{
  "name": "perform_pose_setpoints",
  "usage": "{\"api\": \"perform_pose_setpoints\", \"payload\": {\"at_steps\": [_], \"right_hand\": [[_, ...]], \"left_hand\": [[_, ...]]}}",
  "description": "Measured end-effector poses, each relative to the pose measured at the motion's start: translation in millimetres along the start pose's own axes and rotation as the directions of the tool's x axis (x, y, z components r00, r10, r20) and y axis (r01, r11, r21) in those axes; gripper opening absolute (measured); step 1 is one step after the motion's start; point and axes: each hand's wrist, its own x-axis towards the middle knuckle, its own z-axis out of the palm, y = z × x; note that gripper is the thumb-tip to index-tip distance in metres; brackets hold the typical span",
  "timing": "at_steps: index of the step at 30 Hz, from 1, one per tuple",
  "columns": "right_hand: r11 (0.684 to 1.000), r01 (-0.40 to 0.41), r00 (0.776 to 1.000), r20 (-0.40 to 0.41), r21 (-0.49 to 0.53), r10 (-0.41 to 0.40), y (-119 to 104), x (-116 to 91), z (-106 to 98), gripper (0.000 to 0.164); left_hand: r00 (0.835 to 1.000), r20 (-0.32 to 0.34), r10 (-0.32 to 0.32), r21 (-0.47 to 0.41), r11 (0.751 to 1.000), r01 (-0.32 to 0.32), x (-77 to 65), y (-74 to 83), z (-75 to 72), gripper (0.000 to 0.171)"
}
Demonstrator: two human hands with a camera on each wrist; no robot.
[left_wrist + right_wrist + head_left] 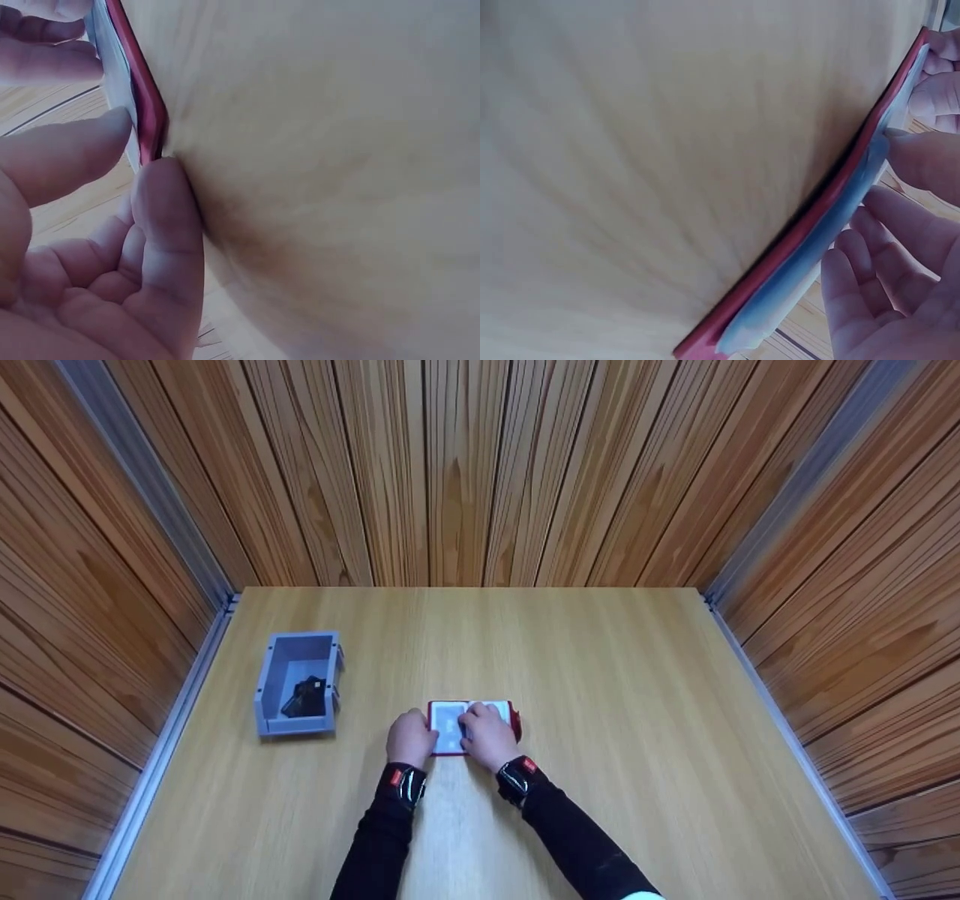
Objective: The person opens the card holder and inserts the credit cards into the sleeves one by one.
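Observation:
A small open booklet (pixel 448 729) lies flat on the table, with a red cover (pixel 151 112) and pale, bluish sheets (pixel 810 247); its exact kind is unclear. My left hand (pixel 410 739) pinches its left edge, thumb above and index finger at the red rim. Over the right half, my right hand (pixel 489 739) has curled fingers on the pale sheets. In the right wrist view its thumb and index finger meet the edge of a bluish sheet near the middle. A red part (pixel 516 723) sticks out at the booklet's right end. My right hand covers some of the sheets.
A grey open-fronted bin (pixel 296 727) stands on the left of the table, with black objects (pixel 306 697) inside. Wood-plank walls (pixel 457 472) enclose the back and both sides of the table (pixel 600 675). Metal rails run along the side edges.

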Motion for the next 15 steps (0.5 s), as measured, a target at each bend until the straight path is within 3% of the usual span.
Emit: {"api": "perform_pose_setpoints", "payload": {"at_steps": [5,10,15], "right_hand": [[1.000,0.005,1.000,-0.010,0.005,-0.005,-0.2,0.0,-1.7,0.035],[1.000,-0.010,1.000,0.011,0.023,0.010,-0.3,0.6,-3.0,0.036],[0.999,-0.028,0.999,0.040,0.030,0.027,-0.6,0.8,-1.3,0.038]], "left_hand": [[1.000,0.005,0.013,0.000,1.000,-0.013,-3.0,-1.2,-7.2,0.018],[0.997,0.028,-0.070,-0.075,0.995,0.072,-5.4,-7.8,-31.5,0.018],[0.987,-0.099,-0.124,-0.162,0.981,0.108,-7.8,-26.6,-73.2,0.018]]}}
